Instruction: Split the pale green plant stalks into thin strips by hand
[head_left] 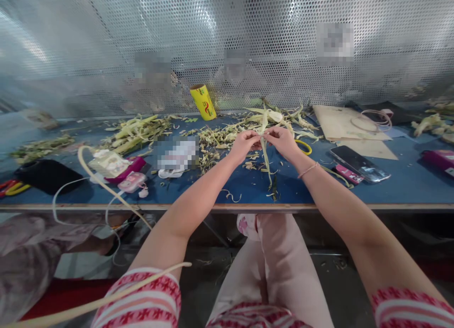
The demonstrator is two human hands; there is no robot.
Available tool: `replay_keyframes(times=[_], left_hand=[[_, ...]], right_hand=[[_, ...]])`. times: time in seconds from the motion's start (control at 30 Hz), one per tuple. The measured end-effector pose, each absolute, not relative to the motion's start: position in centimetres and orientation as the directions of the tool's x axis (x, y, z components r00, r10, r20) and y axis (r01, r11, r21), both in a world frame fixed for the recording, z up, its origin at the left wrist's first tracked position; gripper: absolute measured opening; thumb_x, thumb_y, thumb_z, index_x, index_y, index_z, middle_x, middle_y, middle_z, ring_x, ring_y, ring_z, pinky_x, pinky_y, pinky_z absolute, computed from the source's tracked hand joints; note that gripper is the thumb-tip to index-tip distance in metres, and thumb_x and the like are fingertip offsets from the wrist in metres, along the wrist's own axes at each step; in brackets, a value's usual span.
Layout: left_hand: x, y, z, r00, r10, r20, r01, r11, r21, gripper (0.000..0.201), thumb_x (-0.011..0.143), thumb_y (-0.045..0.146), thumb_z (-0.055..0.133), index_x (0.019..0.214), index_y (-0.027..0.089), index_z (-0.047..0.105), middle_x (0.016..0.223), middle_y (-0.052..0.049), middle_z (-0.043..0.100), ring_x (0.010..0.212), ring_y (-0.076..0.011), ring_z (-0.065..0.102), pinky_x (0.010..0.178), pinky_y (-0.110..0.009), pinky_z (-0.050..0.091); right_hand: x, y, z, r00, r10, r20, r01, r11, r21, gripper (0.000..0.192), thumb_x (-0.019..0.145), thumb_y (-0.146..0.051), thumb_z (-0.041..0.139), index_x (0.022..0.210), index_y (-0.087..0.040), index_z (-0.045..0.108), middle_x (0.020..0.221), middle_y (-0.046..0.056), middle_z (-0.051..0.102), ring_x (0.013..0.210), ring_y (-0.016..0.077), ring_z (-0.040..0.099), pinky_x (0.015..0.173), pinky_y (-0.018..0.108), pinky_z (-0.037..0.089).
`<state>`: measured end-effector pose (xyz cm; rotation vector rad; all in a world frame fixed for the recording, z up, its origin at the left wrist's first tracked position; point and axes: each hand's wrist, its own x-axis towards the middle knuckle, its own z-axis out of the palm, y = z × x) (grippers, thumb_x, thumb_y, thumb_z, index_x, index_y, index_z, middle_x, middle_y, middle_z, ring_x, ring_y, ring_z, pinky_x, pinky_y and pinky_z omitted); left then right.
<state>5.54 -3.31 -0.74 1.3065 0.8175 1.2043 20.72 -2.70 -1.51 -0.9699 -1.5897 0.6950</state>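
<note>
Both my hands meet over the middle of the blue table. My left hand and my right hand pinch the same pale green leaf strip, which hangs down from between my fingertips to the table. A heap of dried husk strips lies just behind and to the left of my hands. Small leaf scraps lie under my wrists.
A yellow roll stands at the back by the perforated metal screen. A phone and brown paper lie to the right, a second husk pile and pink packets to the left. Another person's sleeve is at lower left.
</note>
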Motion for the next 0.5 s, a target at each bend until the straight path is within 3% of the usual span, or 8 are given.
replay_keyframes(times=[0.2, 0.5], left_hand=[[5.53, -3.52, -0.68, 0.231, 0.961, 0.155, -0.207, -0.107, 0.972, 0.009, 0.076, 0.014, 0.06, 0.067, 0.014, 0.056, 0.055, 0.003, 0.06, 0.051, -0.0076, 0.059, 0.057, -0.022, 0.051], [5.34, -3.44, -0.7, 0.239, 0.96, 0.146, -0.181, -0.104, 0.978, 0.01, 0.078, 0.017, 0.06, 0.069, 0.014, 0.057, 0.056, 0.002, 0.061, 0.051, -0.0077, 0.058, 0.058, -0.022, 0.051]], right_hand=[[20.56, -2.57, -1.78, -0.069, 0.86, 0.505, 0.208, 0.507, -0.836, 0.025, 0.067, -0.041, 0.068, 0.075, -0.019, 0.062, 0.062, -0.002, 0.056, 0.056, 0.011, 0.05, 0.056, 0.028, 0.044], [20.52, -2.9, -1.46, -0.111, 0.834, 0.541, 0.317, 0.545, -0.776, 0.017, 0.071, -0.037, 0.064, 0.073, -0.02, 0.062, 0.056, -0.003, 0.053, 0.055, 0.0126, 0.049, 0.059, 0.03, 0.044]])
